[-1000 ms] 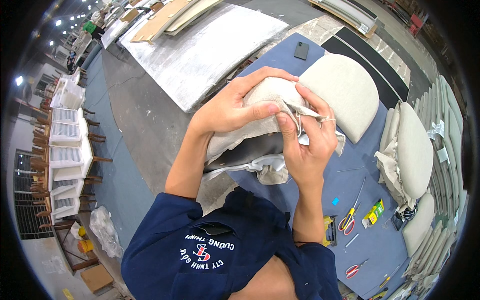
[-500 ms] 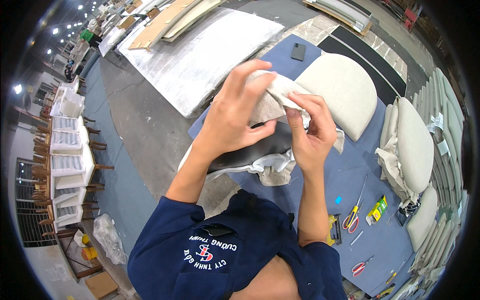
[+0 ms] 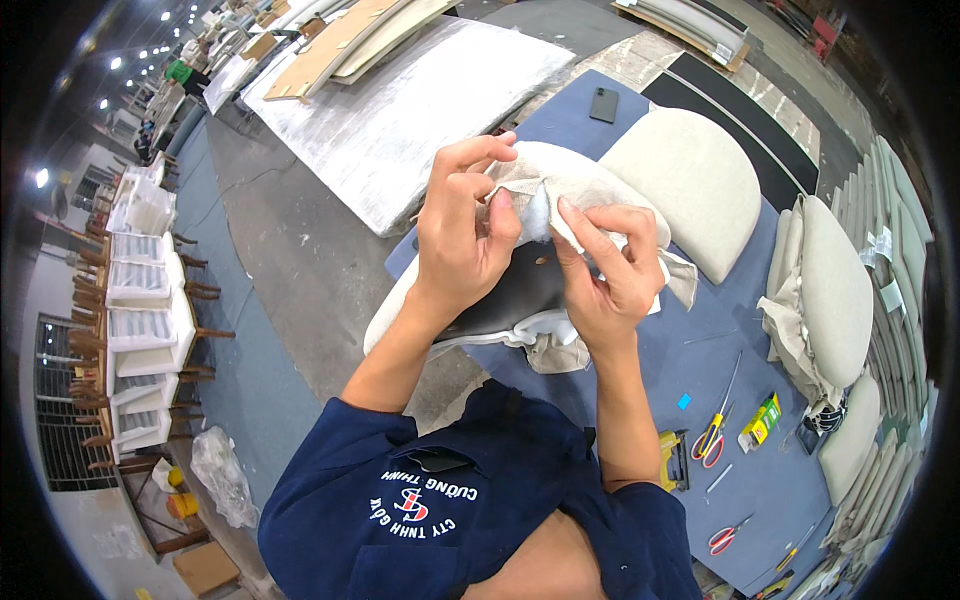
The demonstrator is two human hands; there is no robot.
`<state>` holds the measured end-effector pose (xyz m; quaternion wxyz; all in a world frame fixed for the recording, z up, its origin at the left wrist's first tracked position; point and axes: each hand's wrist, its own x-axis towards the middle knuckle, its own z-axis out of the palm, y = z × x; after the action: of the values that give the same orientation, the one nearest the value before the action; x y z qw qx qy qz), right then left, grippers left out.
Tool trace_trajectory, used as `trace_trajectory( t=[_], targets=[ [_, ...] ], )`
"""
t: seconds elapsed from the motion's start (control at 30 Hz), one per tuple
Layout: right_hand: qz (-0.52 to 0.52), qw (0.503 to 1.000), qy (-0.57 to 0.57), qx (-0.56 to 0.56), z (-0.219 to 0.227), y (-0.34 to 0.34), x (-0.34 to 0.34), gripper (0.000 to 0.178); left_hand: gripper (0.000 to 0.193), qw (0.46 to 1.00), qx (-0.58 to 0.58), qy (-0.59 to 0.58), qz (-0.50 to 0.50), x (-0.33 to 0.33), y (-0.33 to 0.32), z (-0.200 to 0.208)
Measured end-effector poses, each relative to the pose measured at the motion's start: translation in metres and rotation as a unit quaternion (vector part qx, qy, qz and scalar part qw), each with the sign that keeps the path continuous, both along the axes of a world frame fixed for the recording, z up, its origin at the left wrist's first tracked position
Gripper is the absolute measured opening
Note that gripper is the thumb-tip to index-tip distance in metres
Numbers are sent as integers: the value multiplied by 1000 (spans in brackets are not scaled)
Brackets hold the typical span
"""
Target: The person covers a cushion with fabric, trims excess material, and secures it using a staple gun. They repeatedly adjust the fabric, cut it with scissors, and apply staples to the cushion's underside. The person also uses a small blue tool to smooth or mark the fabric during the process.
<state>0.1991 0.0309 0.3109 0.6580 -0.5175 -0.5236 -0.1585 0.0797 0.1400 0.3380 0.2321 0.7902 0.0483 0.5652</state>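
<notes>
Left hand [image 3: 460, 235] is pinching the fabric [image 3: 595, 185], right hand [image 3: 615, 275] is gripping its edge. Padding [image 3: 537, 218] is showing between them. Phone [image 3: 603, 105] is lying beyond on the table [image 3: 665, 360].

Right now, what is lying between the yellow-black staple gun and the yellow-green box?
Between the staple gun and the box lie red-handled scissors and a yellow-handled tool, as the head view shows.

Place: upholstery workshop | row of wooden-legged chairs [image 3: 148, 318] | beige cushions [image 3: 838, 290] | scissors [image 3: 712, 442] on blue worktable [image 3: 672, 375]
</notes>
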Motion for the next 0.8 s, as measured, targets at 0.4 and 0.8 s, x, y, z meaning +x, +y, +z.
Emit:
trace_trajectory(
  t=[0.4,0.8],
  targets=[
    [39,994,88,46,-1,-2,-3,32,7,977,170,78,101,-6,-7,13],
    [60,997,-9,48,-6,-4,-8,30,17,983,-98,153,35,-11,-34,29]
  ],
)
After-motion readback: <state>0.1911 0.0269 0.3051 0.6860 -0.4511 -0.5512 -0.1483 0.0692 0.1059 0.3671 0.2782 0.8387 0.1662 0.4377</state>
